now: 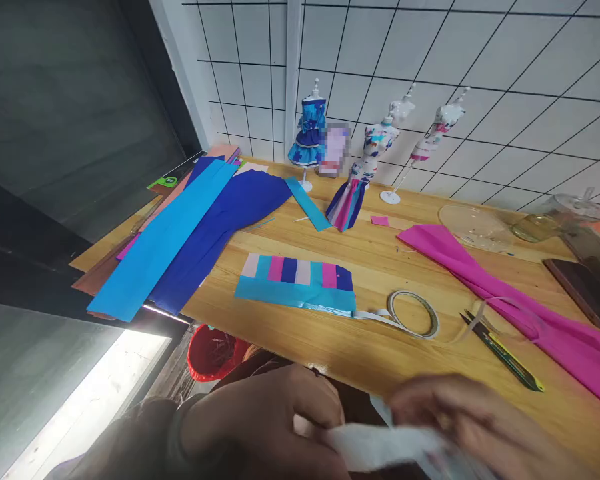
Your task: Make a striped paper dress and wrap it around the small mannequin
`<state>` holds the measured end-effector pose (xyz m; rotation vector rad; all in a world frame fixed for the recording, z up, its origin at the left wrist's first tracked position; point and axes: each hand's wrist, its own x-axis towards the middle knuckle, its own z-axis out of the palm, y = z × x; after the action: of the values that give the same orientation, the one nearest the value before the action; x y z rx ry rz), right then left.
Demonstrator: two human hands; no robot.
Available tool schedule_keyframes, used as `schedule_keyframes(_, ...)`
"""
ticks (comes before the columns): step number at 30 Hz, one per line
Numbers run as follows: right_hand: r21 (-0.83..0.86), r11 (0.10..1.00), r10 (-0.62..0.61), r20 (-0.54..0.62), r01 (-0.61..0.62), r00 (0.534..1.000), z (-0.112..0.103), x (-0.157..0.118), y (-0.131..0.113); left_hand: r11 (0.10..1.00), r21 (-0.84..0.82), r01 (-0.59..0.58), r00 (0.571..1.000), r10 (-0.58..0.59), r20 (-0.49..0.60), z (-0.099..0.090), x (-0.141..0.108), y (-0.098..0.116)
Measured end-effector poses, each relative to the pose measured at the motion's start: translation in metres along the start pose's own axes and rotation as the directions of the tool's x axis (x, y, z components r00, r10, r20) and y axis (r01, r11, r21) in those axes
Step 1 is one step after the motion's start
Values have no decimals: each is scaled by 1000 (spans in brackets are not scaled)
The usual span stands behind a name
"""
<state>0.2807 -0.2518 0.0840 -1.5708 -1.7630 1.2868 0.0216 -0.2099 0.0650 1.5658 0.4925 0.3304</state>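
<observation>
Low in the view, my left hand (285,417) pinches one end of a white, tissue-like sheet (385,445). My right hand (470,420) is at the sheet's other side, smeared by motion, so its fingers cannot be made out well. Beyond my hands, a striped piece of fabric (303,272) in pink, blue and teal lies flat, with a teal band (290,293) along its near edge. A roll of white tape (434,320) rests to its right, its loose strip reaching the band's corner. Green tweezers or a similar pointed tool (510,357) lie further right.
Blue cloth strips (165,240) cover the table's left end. Magenta fabric (520,307) and a dark phone (587,290) lie at the right. Small dress forms (307,137) stand along the tiled wall. A red bin (215,353) sits below the front edge.
</observation>
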Motion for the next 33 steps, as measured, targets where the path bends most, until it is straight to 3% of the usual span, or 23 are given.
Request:
schedule_keyframes(3,-196,980,-73,-258,22,963,-9,46,8,967,-120,225,971,-232,-50,-8,-15,1)
schedule_keyframes(4,-269,963,-111,-288,31,951,-7,58,13,951,-154,266,961,-274,-30,-11,-18,1)
schedule_keyframes(8,-381,924,-122,-195,40,973,6,85,31,956,-137,258,966,-252,60,-21,-17,1)
schedule_keyframes(10,-403,915,-77,-204,-12,976,8,88,39,956,-114,272,962,-266,66,-26,-12,0)
schedule_keyframes(17,-341,936,-6,-253,-83,967,-7,80,58,877,-93,471,881,-462,107,-40,1,-14)
schedule_keyframes(20,-277,958,-2,-275,-78,961,-4,77,50,864,-20,503,860,-498,110,-44,7,-18)
schedule_keyframes(26,-216,976,-15,-143,-16,990,14,86,33,854,24,520,847,-519,116,-49,8,-17)
schedule_keyframes(30,-199,978,15,-224,-61,974,10,84,45,797,-59,601,797,-594,108,-49,3,-21)
schedule_keyframes(33,-263,948,83,-333,-177,939,-1,74,57,779,-111,617,787,-613,71,-50,1,-24)
